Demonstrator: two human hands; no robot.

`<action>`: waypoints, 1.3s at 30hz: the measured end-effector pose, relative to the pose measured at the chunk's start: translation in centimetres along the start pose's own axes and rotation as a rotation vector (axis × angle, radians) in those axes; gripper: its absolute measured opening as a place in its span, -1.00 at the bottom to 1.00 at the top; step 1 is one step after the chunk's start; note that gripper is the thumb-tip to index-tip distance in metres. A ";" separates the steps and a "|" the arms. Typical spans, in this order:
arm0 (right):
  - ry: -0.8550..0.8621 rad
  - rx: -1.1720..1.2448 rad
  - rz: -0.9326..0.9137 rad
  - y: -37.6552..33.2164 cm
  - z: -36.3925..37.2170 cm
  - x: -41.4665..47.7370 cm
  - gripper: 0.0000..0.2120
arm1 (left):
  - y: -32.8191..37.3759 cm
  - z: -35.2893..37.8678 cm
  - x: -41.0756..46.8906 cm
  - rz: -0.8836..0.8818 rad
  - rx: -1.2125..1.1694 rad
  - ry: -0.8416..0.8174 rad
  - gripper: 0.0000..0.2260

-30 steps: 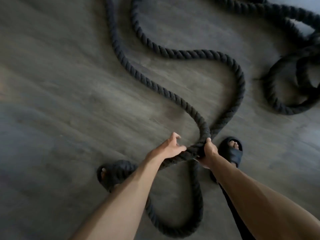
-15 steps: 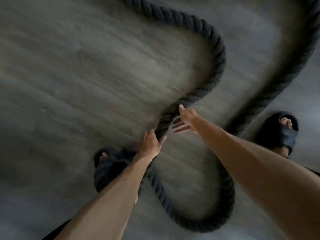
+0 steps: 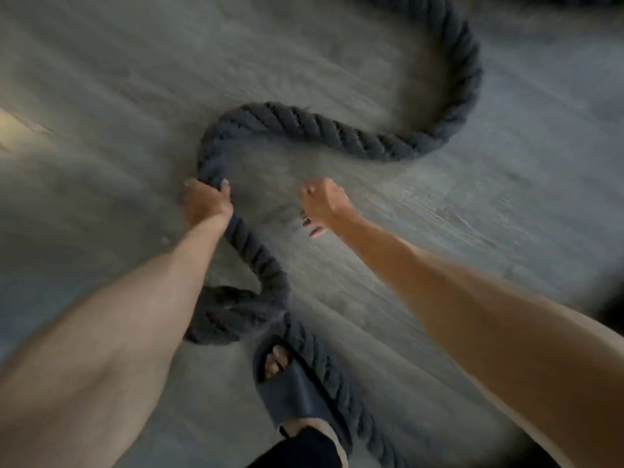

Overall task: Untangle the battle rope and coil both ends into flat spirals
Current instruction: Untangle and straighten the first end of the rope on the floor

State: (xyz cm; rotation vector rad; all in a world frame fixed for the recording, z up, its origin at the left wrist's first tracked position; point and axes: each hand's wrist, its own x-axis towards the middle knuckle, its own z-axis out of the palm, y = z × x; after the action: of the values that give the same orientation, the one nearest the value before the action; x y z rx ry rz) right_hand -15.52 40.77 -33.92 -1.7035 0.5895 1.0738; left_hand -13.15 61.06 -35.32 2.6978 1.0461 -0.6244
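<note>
My left hand (image 3: 206, 204) curls its fingers round the rope (image 3: 337, 133), which snakes across the floor (image 3: 101, 79); my right hand (image 3: 324, 202) hangs near, fingers loosely curled, holding nothing. Pulling could cinch the small loop (image 3: 229, 312) by my sandal (image 3: 297, 393) into a kink. One rope, two hands, one sandal.

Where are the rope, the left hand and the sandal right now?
rope (image 3: 304, 125): head view, twisted stretch beyond the hands.
left hand (image 3: 205, 206): head view, back of the hand.
sandal (image 3: 297, 396): head view, top strap.
</note>
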 end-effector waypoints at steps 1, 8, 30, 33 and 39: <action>0.014 -0.036 -0.003 0.3 1.1 0.1 -0.66 | -1.6 -1.0 2.1 -0.052 -0.020 -0.052 -0.31; 0.038 -0.311 -0.049 2.7 6.6 -6.0 -0.69 | -8.7 -5.5 0.0 -0.094 -0.102 -0.001 -0.36; -0.064 -0.250 0.109 27.1 8.4 -24.8 -0.56 | -10.1 -5.9 -17.2 -0.282 -0.561 -0.566 -0.49; -0.336 -0.281 0.296 27.7 5.2 -27.7 -0.50 | -7.7 -6.6 -18.2 -0.125 -0.250 -0.506 -0.34; -0.853 -0.301 0.621 23.7 -2.7 -31.0 -0.62 | -5.6 -6.9 -27.8 0.569 0.113 -0.317 -0.69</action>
State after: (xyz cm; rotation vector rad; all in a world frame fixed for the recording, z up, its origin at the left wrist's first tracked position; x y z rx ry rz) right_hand -48.17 26.06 -18.25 -1.1194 0.4003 2.2541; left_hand -33.17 50.64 -16.85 2.6717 0.1539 -0.9606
